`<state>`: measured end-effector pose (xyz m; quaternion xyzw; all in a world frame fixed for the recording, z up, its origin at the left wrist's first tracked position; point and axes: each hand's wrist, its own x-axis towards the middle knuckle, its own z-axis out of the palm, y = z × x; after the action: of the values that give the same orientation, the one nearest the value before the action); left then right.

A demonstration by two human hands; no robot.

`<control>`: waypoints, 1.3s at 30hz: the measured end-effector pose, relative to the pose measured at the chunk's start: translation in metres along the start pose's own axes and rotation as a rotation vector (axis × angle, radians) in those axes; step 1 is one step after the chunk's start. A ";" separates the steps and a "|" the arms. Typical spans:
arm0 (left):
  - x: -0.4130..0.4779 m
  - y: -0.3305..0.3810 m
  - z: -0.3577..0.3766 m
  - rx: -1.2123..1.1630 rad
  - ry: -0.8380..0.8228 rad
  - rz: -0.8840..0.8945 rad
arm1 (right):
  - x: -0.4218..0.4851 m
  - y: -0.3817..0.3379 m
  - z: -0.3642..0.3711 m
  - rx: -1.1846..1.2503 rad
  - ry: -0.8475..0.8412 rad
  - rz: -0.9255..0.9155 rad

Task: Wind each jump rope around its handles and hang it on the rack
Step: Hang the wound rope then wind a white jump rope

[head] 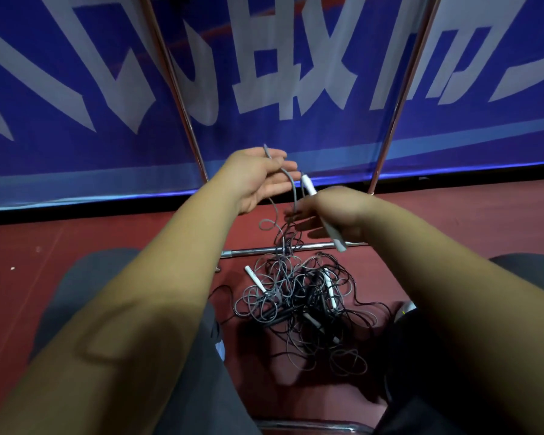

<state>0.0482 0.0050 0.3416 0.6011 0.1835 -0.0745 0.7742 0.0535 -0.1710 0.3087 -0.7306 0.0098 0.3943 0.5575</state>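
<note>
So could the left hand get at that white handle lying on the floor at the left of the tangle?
Probably yes, but not freely. The left hand is holding a grey rope, so its grip is taken. The white handle lies uncovered at the pile's left edge, with nothing blocking the way down.

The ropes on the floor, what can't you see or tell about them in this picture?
- Head view: how many ropes are in the tangled pile; the cords cross and cover one another.
- Which floor handle belongs to the gray cord held by the left hand; the tangle hides it.
- The right hand fingers gripping the white handle; the hand's back hides them.
- The rack's top; its metal poles are cut off by the top edge.
</note>
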 end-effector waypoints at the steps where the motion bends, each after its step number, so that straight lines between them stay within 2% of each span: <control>1: 0.001 0.000 -0.002 -0.015 0.020 0.029 | -0.001 0.001 0.002 0.010 -0.067 0.011; 4: 0.006 0.000 -0.007 -0.037 0.099 0.086 | -0.001 0.003 0.004 0.048 -0.129 0.000; 7: 0.013 -0.001 -0.010 -0.008 0.165 0.055 | -0.002 0.000 0.003 0.100 -0.044 -0.059; 9: 0.016 -0.005 -0.011 0.149 0.148 -0.050 | -0.003 -0.005 0.002 0.191 0.050 -0.103; 12: 0.008 -0.013 -0.009 0.474 -0.075 -0.240 | -0.002 -0.012 -0.005 0.406 0.172 -0.178; 15: -0.002 -0.023 -0.005 0.931 -0.350 -0.264 | 0.001 -0.017 -0.014 0.600 0.258 -0.208; 17: -0.004 -0.028 -0.004 1.049 -0.390 -0.256 | 0.004 -0.018 -0.020 0.690 0.305 -0.232; 21: 0.001 -0.028 -0.005 0.885 -0.284 -0.240 | 0.009 -0.016 -0.027 0.736 0.343 -0.213; 23: 0.004 -0.023 -0.003 0.755 -0.201 -0.174 | 0.013 -0.013 -0.027 0.582 0.335 -0.128; 25: 0.004 -0.018 -0.001 0.595 -0.122 -0.127 | 0.013 -0.008 -0.025 0.330 0.279 -0.023; 27: 0.005 -0.014 0.000 0.464 -0.053 -0.090 | 0.009 -0.003 -0.020 0.125 0.169 0.049; 30: 0.005 -0.009 -0.002 0.286 0.043 -0.028 | 0.003 0.002 -0.010 -0.003 0.007 0.083; 35: 0.006 -0.003 -0.003 0.113 0.105 0.006 | 0.000 0.000 -0.004 0.003 -0.031 -0.034; 37: 0.008 -0.004 -0.004 0.148 0.102 -0.029 | 0.001 -0.001 -0.005 0.052 0.024 -0.086; 39: 0.008 -0.008 -0.006 0.316 0.032 -0.113 | 0.003 -0.005 -0.005 0.162 0.119 -0.165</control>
<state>0.0523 0.0093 0.3305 0.7051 0.2152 -0.1362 0.6618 0.0605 -0.1723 0.3112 -0.7036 0.0147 0.3007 0.6437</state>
